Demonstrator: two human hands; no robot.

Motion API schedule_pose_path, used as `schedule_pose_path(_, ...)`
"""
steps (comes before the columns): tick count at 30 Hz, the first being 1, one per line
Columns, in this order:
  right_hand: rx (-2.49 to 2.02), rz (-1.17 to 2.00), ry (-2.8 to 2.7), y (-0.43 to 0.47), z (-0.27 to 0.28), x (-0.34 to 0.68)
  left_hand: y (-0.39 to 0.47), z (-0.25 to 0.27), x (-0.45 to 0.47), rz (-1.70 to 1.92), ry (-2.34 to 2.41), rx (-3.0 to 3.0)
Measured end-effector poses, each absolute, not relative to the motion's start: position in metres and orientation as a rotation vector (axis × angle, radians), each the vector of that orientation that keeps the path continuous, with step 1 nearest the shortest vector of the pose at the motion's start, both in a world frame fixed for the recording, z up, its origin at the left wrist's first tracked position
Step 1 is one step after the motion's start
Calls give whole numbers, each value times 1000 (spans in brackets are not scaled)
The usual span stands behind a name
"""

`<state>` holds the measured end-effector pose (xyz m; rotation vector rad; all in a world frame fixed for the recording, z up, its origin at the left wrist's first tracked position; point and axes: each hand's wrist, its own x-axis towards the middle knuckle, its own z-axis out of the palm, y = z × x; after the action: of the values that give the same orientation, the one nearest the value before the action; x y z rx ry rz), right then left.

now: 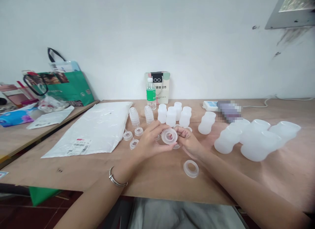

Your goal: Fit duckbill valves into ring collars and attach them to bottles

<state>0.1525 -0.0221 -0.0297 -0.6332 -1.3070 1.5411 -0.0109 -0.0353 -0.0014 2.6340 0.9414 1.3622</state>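
Observation:
My left hand (151, 140) grips a translucent plastic bottle collar ring (169, 136) by its rim, above the table. At the ring's right edge, my right hand (188, 140) has its fingers pinched; whether they hold a further part is hidden. Below the hands lies a loose translucent ring (191, 169). To the left sit several small ring caps with nipples (127, 135). Two clear domed covers (134, 116) stand behind them. White waisted bottles (171, 116) are grouped beyond my hands. More rings lie partly hidden behind my fingers.
Several larger-looking white bottles (254, 145) stand at the right. A white mailing bag (91, 128) covers the table's left part. At the back are a water bottle (151, 96), a paper bag (162, 87) and a white box (210, 106) with a cable. A green bag (66, 87) stands far left.

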Motion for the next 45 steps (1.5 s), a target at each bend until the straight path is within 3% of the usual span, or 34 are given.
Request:
schedule_pose_path(26,-607,1536,-1321,-28,-29,147,-41,8,-18,1476,759,2746)
schedule_pose_path(29,-618,1440,-1344,-26,-29,152,-35,8,-25,1440,659,2733)
schedule_pose_path(32,-717,1280,-1394,-26,-25,157,-24,5,-33,1695,587,2576)
schedule_pose_path(35,-782,1098,-1608,-30,-18,163,-12,0,-38,1839,838,2434)
schedule_pose_path(40,-841,825,-2141,-40,-13,166,5,-12,-38,1227,1345,2538)
schedule_pose_path(45,-879,635,-2410,-45,-21,159,10,-22,-40,666,1543,2611)
